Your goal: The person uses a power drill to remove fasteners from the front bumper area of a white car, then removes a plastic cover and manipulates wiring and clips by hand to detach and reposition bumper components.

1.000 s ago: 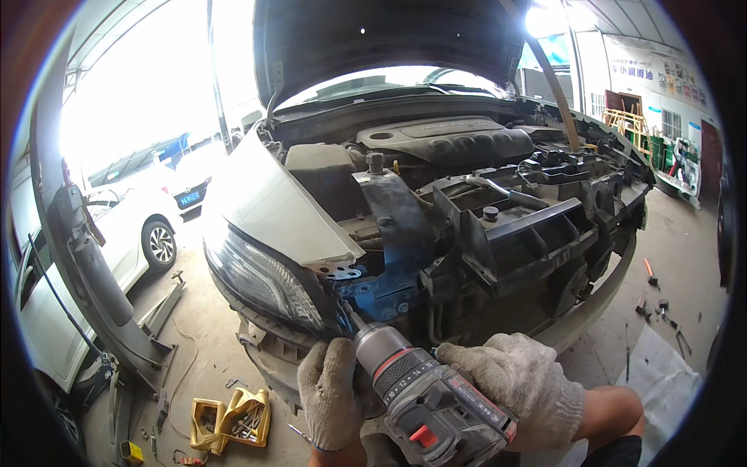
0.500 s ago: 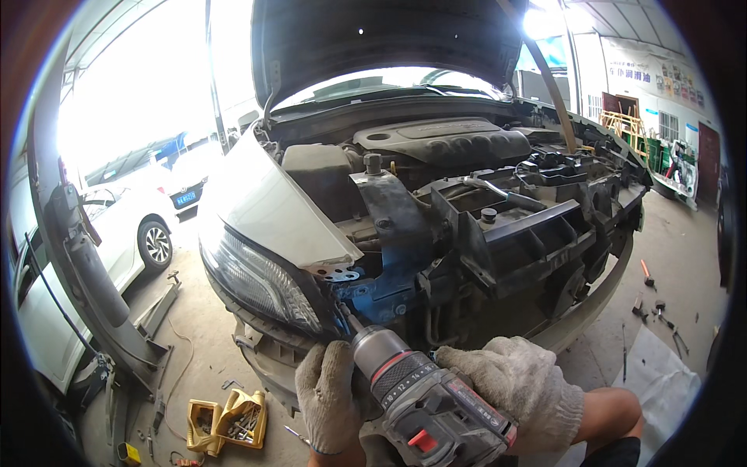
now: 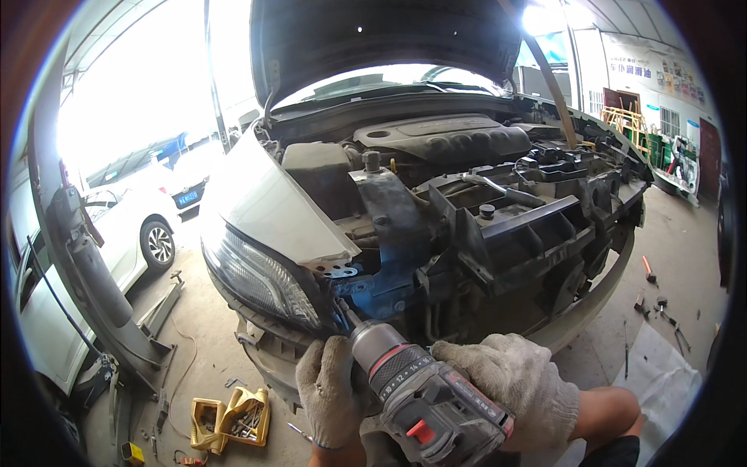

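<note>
Gloves are covering both hands. The right hand [image 3: 513, 385] is gripping the grey drill [image 3: 428, 393] from behind, and the left hand [image 3: 331, 389] is wrapping round its front to keep it steady. The drill's tip is pushing in under the headlight [image 3: 261, 276] (the hood [image 3: 381, 35] is propped up), low on the car's front.

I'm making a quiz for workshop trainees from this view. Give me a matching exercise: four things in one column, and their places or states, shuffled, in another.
Things:
1. cordless drill
2. bonnet
3. yellow containers
4. headlight

Places or states:
A. raised open
B. on the floor, lower left
C. held in the gloved left hand and right hand
D. below the white wing

Pairs: 1-C, 2-A, 3-B, 4-D
</note>
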`<state>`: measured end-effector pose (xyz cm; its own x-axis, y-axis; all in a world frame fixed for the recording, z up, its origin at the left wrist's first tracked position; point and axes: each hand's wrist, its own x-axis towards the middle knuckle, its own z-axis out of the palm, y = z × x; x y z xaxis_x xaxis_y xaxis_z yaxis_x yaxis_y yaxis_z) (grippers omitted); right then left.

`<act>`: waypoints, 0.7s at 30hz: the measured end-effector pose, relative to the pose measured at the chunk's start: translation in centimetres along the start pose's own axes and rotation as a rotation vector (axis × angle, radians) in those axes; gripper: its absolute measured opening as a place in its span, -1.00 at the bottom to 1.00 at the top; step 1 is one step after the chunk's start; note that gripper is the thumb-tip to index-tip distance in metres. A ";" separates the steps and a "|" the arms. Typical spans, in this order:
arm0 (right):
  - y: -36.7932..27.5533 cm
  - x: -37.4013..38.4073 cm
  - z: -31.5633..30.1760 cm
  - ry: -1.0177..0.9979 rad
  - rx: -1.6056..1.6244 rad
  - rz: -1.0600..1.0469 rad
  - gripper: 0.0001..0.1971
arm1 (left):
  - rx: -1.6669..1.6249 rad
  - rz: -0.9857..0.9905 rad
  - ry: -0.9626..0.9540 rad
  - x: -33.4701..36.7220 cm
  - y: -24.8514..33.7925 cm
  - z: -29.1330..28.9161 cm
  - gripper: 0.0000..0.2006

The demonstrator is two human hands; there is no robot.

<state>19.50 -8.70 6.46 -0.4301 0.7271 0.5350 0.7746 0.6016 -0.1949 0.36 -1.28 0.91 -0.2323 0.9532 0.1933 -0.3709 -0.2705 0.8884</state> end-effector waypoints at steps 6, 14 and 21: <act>-0.8 -0.8 0.8 0.126 0.250 0.203 -0.23 | 0.031 0.047 -0.085 0.2 -0.2 -0.4 -0.73; -0.1 -2.0 3.9 0.464 -0.014 0.115 -0.07 | -0.030 0.105 -0.170 0.6 -0.6 -0.7 -0.72; -0.3 -1.6 2.5 0.218 0.252 0.121 -0.13 | -0.047 0.085 -0.167 0.4 -0.5 -0.5 -0.72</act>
<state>18.77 -9.18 3.60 -0.2122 0.7268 0.6533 0.6637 0.5979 -0.4495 -0.03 -0.85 0.36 -0.1141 0.9347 0.3367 -0.3990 -0.3535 0.8461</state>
